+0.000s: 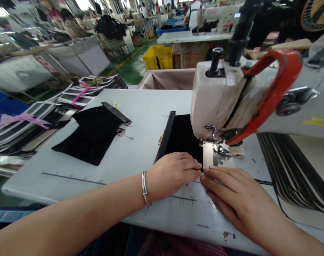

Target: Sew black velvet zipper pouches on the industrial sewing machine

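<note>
A black fabric panel [179,137] with a dark stiff strip along its left edge lies under the head of a sewing machine [217,103]. My left hand [175,174], with a ring and a silver bangle, is closed over the panel's near end, its fingertips at the right edge. My right hand [236,192] rests just right of that edge, fingers stretched out on the machine bed, tips almost meeting those of the left. The panel's near corner is partly hidden by my fingers. A small gold clasp [160,139] sticks out from the strip.
Two overlapping black fabric pieces [94,133] with dark strips lie left on the white table [140,103]. Tied bundles of panels [25,124] stand beyond its left edge. A stack of dark-edged panels [297,174] lies right. A red curved guard [274,96] fronts the machine.
</note>
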Demonstrator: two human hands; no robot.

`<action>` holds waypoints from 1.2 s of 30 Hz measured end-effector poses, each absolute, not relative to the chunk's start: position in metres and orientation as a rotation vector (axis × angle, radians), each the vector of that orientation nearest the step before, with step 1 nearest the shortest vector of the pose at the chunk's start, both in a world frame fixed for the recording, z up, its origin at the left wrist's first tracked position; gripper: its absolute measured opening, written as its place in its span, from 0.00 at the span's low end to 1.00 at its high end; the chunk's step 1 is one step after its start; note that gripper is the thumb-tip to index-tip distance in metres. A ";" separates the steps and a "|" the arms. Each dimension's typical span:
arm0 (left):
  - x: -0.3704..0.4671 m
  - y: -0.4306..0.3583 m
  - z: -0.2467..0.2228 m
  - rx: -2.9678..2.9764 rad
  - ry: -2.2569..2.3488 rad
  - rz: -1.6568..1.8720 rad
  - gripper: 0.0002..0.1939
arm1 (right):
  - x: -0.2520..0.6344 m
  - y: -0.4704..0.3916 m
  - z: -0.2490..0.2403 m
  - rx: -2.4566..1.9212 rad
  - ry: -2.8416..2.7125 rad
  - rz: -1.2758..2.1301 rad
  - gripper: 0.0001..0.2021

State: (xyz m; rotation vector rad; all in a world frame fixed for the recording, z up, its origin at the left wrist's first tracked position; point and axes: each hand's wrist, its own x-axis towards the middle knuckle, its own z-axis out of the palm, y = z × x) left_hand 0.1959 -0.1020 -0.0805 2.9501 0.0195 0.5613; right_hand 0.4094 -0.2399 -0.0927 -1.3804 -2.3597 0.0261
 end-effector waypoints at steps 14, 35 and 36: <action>0.207 -0.087 -0.088 3.035 0.135 0.553 0.11 | 0.414 -0.225 -0.089 -1.464 -2.329 -0.006 0.16; 0.221 -0.065 -0.100 2.908 0.439 0.449 0.11 | 0.414 -0.207 -0.098 -1.645 -2.316 -0.105 0.25; 0.222 -0.064 -0.101 2.909 0.447 0.459 0.11 | 0.414 -0.206 -0.098 -1.643 -2.312 -0.104 0.25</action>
